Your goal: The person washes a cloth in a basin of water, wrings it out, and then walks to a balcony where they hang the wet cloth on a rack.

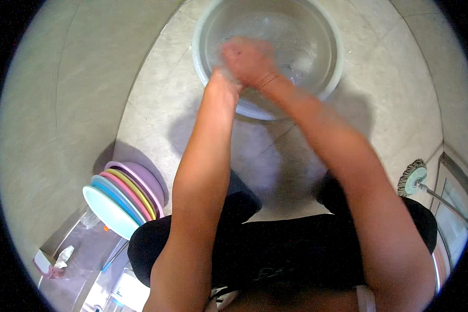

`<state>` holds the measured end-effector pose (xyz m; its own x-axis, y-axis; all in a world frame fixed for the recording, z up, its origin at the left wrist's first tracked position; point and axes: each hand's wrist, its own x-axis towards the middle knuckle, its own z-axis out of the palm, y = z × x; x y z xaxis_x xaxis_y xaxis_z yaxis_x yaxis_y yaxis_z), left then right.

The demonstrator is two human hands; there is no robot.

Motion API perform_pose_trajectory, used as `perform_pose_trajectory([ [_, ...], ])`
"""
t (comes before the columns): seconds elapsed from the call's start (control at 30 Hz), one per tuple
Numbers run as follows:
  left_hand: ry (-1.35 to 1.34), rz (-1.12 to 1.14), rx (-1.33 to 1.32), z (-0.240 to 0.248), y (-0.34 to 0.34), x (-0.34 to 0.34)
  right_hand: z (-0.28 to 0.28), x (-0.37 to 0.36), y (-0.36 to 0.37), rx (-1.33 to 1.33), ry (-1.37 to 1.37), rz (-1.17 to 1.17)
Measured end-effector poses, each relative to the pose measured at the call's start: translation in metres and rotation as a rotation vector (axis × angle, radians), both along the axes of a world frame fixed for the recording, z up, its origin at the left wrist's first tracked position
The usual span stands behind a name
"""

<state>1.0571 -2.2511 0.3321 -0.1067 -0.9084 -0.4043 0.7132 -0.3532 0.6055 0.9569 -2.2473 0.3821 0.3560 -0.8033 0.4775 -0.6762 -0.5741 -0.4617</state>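
Note:
A large pale round basin [334,57] stands on the floor in front of me, with cloudy, foamy water inside. Over its left part my two hands come together. My right hand [248,58] is on top, blurred, its fingers curled closed; what they hold, if anything, does not show. Just below and left of it, my left hand [225,79] touches or nearly touches the right one. Its fingers are hidden behind the right hand and the blur. Both forearms are bare.
To my left leans a stack of coloured basins [124,197]. Near it stands a tissue box [46,263] with a tissue sticking out. A mop with a looped grey head [414,178] lies to my right, beside a framed panel [452,208]. My dark-clothed knees are below.

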Motion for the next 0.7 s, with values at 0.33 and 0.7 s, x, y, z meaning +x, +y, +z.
perform_pose_trajectory([
  [0.33,-0.316,0.077,0.359,0.037,0.007,-0.003,-0.065,-0.025,-0.036,0.699,-0.499,-0.215],
  [0.7,-0.051,-0.065,-0.026,0.019,0.01,0.027,-0.005,0.003,-0.013,0.009,0.299,-0.035],
])
